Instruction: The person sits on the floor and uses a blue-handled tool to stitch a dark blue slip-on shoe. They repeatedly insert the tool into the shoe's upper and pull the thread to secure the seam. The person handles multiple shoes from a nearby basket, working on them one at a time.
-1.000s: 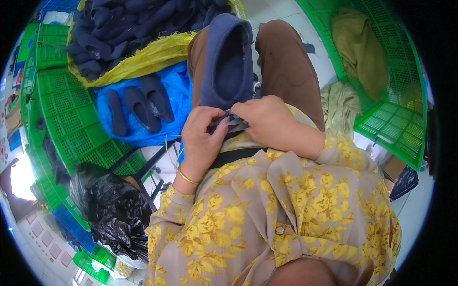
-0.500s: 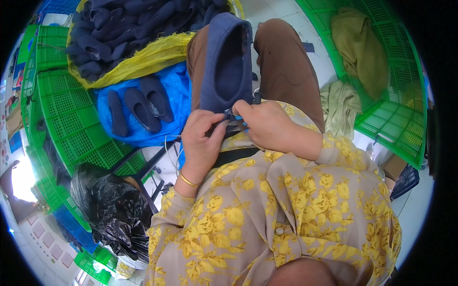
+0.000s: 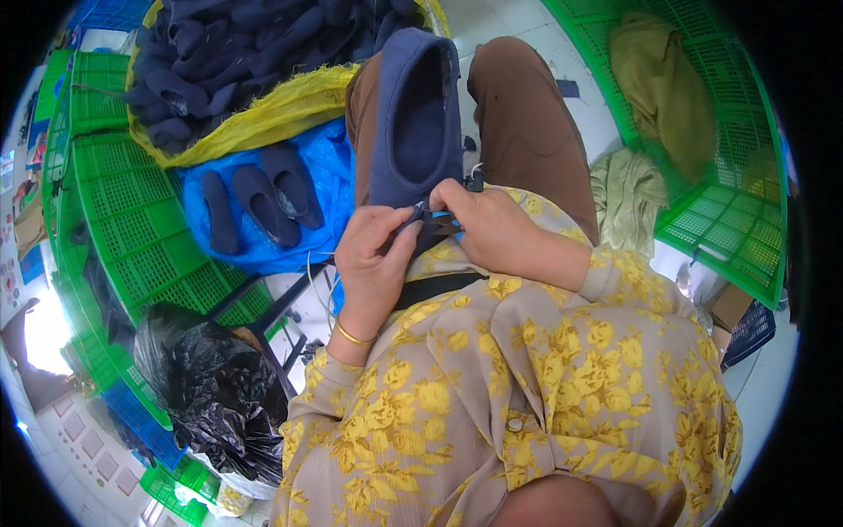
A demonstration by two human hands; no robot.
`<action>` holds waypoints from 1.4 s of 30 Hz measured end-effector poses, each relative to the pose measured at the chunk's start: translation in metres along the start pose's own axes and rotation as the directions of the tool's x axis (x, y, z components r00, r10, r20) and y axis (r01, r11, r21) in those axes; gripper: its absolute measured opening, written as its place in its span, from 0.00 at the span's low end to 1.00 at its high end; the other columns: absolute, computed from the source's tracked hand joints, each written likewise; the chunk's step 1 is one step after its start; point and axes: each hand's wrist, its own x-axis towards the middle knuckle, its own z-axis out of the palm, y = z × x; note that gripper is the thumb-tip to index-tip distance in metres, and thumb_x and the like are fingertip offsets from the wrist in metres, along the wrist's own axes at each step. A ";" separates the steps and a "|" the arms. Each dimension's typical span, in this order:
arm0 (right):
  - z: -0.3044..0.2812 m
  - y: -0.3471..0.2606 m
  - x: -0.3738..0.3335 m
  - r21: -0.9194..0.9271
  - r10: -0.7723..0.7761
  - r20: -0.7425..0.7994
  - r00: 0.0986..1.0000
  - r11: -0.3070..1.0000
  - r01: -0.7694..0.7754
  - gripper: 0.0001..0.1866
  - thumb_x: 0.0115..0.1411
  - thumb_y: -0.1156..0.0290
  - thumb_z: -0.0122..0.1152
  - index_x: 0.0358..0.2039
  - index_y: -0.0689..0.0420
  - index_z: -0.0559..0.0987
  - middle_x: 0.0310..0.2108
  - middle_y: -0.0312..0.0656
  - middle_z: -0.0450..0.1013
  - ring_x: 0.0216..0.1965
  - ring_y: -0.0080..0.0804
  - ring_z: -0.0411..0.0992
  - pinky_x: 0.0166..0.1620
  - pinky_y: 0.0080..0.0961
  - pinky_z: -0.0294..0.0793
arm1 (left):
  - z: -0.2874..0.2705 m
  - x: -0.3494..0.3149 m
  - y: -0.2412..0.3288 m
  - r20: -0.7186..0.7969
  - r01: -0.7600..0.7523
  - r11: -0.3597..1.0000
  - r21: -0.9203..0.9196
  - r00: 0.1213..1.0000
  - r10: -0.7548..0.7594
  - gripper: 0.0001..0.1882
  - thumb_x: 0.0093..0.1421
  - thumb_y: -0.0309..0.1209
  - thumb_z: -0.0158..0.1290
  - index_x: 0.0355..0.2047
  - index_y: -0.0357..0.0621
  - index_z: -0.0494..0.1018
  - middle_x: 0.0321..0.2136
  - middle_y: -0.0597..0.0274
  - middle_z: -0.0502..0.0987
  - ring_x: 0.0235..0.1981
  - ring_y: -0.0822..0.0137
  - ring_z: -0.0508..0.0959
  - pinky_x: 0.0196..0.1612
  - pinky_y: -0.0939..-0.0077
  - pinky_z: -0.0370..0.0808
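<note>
A navy slip-on shoe (image 3: 383,132) stands between my knees, opening facing up and heel end toward me. My left hand (image 3: 373,255) is closed, thumb and finger pinching the shoe's heel edge. Against the same heel edge, my right hand (image 3: 479,224) is bent in a pinch; what is at its fingertips is too small to make out. Dark metal blades and a bit of blue show under that hand, looking like thread snips (image 3: 442,228) held in the palm; their handle is mostly hidden.
Several navy shoes fill a yellow-edged sack (image 3: 255,114) at the far left. Below it, 3 more shoes lie on a blue plastic bag (image 3: 307,233). Green crates (image 3: 123,193) stand left and right (image 3: 729,228); a black plastic bag (image 3: 211,378) sits near left.
Both hands stay at the shoe's heel. The right fingers have shifted slightly, and the blades under that hand show less. The shoe has barely moved.
</note>
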 end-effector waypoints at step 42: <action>-0.010 -0.021 0.038 -0.318 -0.281 -0.026 0.959 0.912 0.259 0.14 0.49 0.75 0.59 0.39 0.58 0.74 0.43 0.41 0.68 0.39 0.41 0.73 0.43 0.35 0.68 | 0.008 -0.004 -0.015 0.024 -0.261 0.955 0.143 0.965 0.260 0.10 0.47 0.19 0.60 0.32 0.41 0.79 0.35 0.58 0.78 0.37 0.55 0.75 0.40 0.67 0.72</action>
